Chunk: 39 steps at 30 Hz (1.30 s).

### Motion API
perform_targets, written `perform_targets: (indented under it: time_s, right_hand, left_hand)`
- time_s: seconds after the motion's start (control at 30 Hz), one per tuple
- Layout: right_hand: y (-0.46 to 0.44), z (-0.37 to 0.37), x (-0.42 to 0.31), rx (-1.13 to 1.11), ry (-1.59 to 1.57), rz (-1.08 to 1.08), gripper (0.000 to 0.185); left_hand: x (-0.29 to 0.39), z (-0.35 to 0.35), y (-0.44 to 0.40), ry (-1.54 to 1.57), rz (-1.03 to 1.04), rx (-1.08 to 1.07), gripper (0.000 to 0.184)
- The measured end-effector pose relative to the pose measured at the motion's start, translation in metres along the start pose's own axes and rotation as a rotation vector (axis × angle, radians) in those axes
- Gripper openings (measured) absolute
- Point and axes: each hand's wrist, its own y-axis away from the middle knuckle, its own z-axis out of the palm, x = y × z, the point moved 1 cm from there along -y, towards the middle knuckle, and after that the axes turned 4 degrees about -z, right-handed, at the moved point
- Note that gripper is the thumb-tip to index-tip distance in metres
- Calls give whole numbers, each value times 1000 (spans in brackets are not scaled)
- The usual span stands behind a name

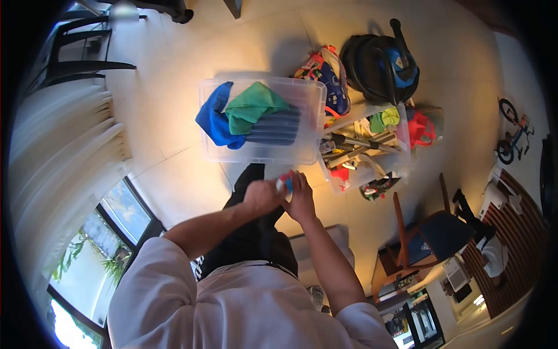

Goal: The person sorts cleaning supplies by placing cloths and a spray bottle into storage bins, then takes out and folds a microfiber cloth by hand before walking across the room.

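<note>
My left hand [263,196] and my right hand [300,199] meet in front of my body, both closed around a small red, white and blue object [285,182] whose details are too small to tell. Just beyond them, a clear plastic bin or lid [232,157] lies on the floor. A blue cloth [218,119] and a green cloth [254,107] rest on it, beside a dark ribbed item [276,128].
Right of the cloths stands an open clear box [363,179] full of tools. Behind it are a colourful bag [331,87] and a black and blue vacuum [381,67]. A wooden chair [430,241], a small bicycle [514,134] and another person [494,256] are at the right.
</note>
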Motion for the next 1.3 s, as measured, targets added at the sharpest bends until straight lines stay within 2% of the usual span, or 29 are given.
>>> perform_targets:
  time_s: [0.07, 0.1, 0.13, 0.2, 0.23, 0.27, 0.3, 0.4, 0.43, 0.47, 0.53, 0.57, 0.6, 0.67, 0.7, 0.73, 0.77, 0.83, 0.87, 0.9, 0.93, 0.97, 1.0, 1.03, 1.07, 1.1, 1.13, 1.2, 1.3]
  right_hand:
    - [8, 9, 13, -7, -14, -163, 69]
    - [16, 13, 20, 68, -37, -187, 66]
    - [24, 14, 26, 74, -45, -183, 66]
    - [38, 15, 43, 160, -211, -114, 69]
    - [40, 15, 49, 224, -279, -83, 70]
    - [43, 16, 62, 210, -240, -40, 69]
    - [47, 19, 76, 195, -200, 2, 67]
    - [60, 20, 111, 267, -129, 28, 64]
    - [65, 15, 120, 225, -51, 55, 65]
    - [69, 11, 131, 184, 26, 80, 67]
    - [79, 5, 152, 190, 65, 61, 70]
    - [88, 1, 156, 210, 64, 106, 70]
    - [94, -1, 164, 217, 4, 145, 71]
    - [109, 6, 182, 259, -36, 226, 72]
    - [116, 8, 189, 258, -98, 283, 72]
    - [121, 6, 192, 238, -93, 330, 73]
    - [125, 5, 193, 202, -85, 383, 74]
    - [132, 5, 193, 175, -80, 398, 75]
    - [135, 3, 194, 180, -80, 361, 76]
    - [135, -1, 189, 175, -102, 338, 76]
    - [136, -7, 180, 168, -128, 315, 76]
    - [135, -14, 169, 156, -182, 273, 78]
    - [134, -23, 153, 138, -234, 230, 80]
    - [131, -38, 131, 69, -108, 79, 82]
    - [129, -57, 108, 8, 32, -68, 85]
    - [127, -69, 82, -86, -3, -99, 91]
    - [125, -81, 56, -181, -42, -127, 97]
    - [119, -102, -6, -335, -35, -190, 105]
    - [109, -108, -86, -434, 22, -497, 111]
  left_hand:
    - [22, -17, 18, 63, -3, -33, 37]
    - [30, -30, 16, 109, -31, -213, 44]
    - [25, -32, 10, 99, -31, -217, 44]
    - [9, -38, 0, 338, 347, -460, 53]
    - [-15, -29, -16, 420, 198, -531, 61]
    - [-42, -15, -38, 489, 161, -399, 57]
    - [-43, -35, -56, 291, 52, -236, 52]
    - [-159, 8, -144, -112, -165, 531, 53]
    - [-149, -4, -161, -80, -453, 634, 59]
    - [-136, -11, -180, -84, -446, 649, 59]
    - [-145, -1, -206, -92, -867, 668, 50]
    - [-153, 6, -214, -84, -763, 604, 42]
    - [-147, 19, -204, -82, -778, 605, 42]
    - [-110, 36, -176, -144, -188, 493, 31]
    - [-114, 34, -160, -71, -54, 576, 33]
    - [-127, 30, -165, -68, -52, 595, 33]
    - [-143, 22, -172, 0, -423, 702, 38]
    - [-202, 21, -188, 145, -823, 604, 54]
    - [-208, 18, -187, 108, -773, 359, 64]
    - [-235, 51, -200, 75, -668, 507, 65]
    - [-249, 76, -215, -115, -445, 474, 58]
    - [-195, 62, -175, 172, -397, 500, 50]
    - [-148, 47, -125, 273, -280, 460, 42]
    - [-100, 30, -65, 350, -150, 492, 36]
    - [-77, 30, -23, 322, 13, 544, 29]
    - [-55, 17, 24, 401, 138, 406, 25]
    - [-25, 0, 72, 334, 157, 366, 23]
    - [-2, -19, 143, 306, 400, 343, 22]
    - [23, -55, 221, 230, 507, 394, 21]
